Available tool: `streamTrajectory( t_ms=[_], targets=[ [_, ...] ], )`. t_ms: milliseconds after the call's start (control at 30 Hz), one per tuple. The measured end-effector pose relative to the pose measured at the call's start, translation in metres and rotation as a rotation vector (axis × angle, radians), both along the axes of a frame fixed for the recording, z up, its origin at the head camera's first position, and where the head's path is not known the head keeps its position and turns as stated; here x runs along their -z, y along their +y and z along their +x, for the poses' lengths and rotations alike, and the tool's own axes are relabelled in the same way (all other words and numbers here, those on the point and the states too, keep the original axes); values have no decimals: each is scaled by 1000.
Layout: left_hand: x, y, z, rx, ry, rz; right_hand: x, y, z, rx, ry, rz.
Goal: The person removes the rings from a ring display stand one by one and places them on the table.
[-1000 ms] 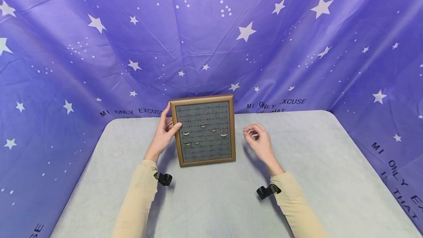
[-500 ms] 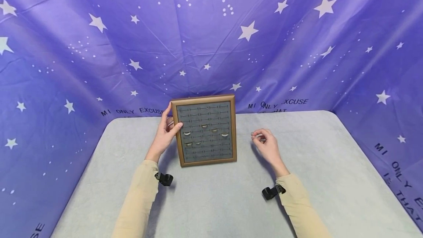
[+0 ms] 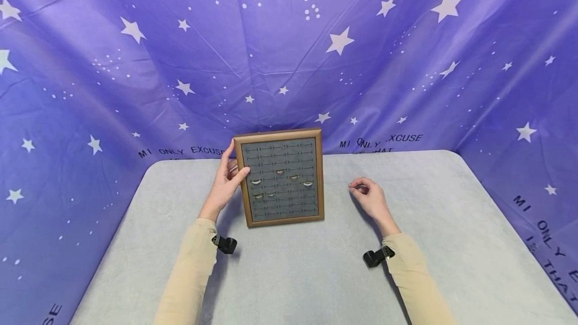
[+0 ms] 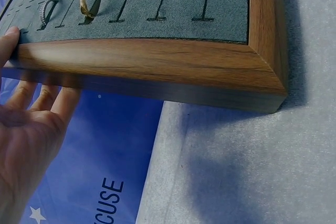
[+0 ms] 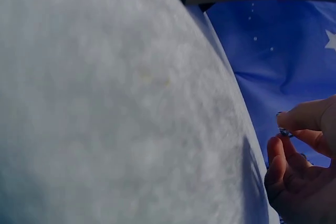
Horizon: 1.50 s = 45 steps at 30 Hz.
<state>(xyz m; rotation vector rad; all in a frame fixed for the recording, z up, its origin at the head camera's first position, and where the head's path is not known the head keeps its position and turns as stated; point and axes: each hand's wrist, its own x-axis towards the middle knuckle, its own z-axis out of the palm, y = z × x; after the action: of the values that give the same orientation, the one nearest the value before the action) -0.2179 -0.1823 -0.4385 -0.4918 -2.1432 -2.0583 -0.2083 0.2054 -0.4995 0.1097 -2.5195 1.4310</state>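
A wood-framed ring display tray (image 3: 321, 179) with a grey slotted pad stands tilted up on the table. My left hand (image 3: 223, 182) grips its left side, thumb on the front and fingers behind. Several rings sit in the slots, among them a silver ring (image 4: 42, 14) and a gold ring (image 4: 83, 3) in the left wrist view. To the right of the tray, apart from it, my right hand (image 3: 371, 199) pinches a small silvery ring (image 5: 284, 131) between thumb and fingertips. Most of that ring is hidden by the fingers.
A pale grey table (image 3: 289, 275) lies under both hands. Purple cloth with white stars (image 3: 271, 39) hangs behind it and along both sides, close to the table's back edge. Each wrist carries a black camera (image 3: 226, 245).
My right hand has moved right, away from the tray, with the small ring still pinched. The left hand keeps its hold and the tray has stayed nearly in place.
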Motion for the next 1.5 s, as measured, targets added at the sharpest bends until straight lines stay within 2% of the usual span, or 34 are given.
streamTrajectory(
  t_ms=[200, 433, 767, 1033, 1167, 1300, 1500],
  targets=[
    [-1, 0, 0, 4, -2, -5, 4, 7, -4, -39, -11, 56],
    [0, -1, -1, 9, 6, 2, 1, 10, -7, -84, -51, 89],
    [0, -1, -1, 12, 26, -1, 0, 10, -7, -86, -71, 113],
    [2, -1, 0, 12, 6, -9, -3, 8, -2, -82, -95, 96],
    [2, -1, 0, 8, -3, -15, -10, 2, 3, -72, -120, 27],
    [2, -2, 0, 3, -8, -17, -23, -7, 7, -71, -145, -43],
    [2, -2, 0, 4, -13, -9, -49, -23, 15, -104, -53, -87]
  ],
)
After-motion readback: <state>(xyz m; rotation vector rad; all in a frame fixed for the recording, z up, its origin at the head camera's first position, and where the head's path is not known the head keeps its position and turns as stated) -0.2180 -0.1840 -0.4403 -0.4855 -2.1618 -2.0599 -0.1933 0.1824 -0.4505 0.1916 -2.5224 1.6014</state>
